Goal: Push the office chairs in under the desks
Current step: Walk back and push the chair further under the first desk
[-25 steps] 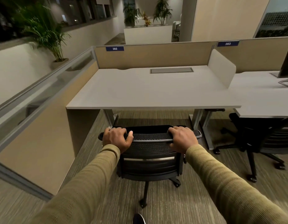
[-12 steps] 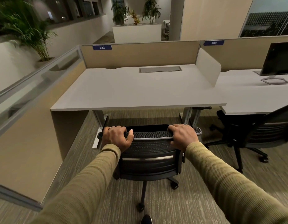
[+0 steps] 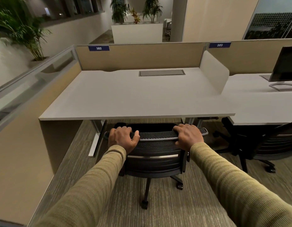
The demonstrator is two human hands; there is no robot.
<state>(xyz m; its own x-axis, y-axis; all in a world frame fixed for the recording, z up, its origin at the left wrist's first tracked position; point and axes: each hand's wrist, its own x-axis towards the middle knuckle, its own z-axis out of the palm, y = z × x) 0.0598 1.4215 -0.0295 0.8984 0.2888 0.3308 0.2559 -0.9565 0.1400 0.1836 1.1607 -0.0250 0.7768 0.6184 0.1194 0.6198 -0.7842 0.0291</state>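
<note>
A black mesh-backed office chair (image 3: 154, 151) stands in front of the white desk (image 3: 133, 97) marked 382, its seat partly beneath the desk's front edge. My left hand (image 3: 122, 139) grips the left end of the chair's top rail. My right hand (image 3: 187, 136) grips the right end of the same rail. A second black office chair (image 3: 263, 145) stands at the right, by the neighbouring desk (image 3: 256, 105) marked 383, with its back outside that desk's edge.
A monitor (image 3: 284, 64) stands on the right desk. A white divider panel (image 3: 214, 71) separates the two desks. A tan partition with a glass top (image 3: 27, 89) runs along the left. Potted plants (image 3: 24, 30) stand at the far left and back. Carpet covers the floor.
The chair has rolled forward toward desk 382 with both hands on its top rail, and its seat now sits farther beneath the desk edge. The desk looks closer.
</note>
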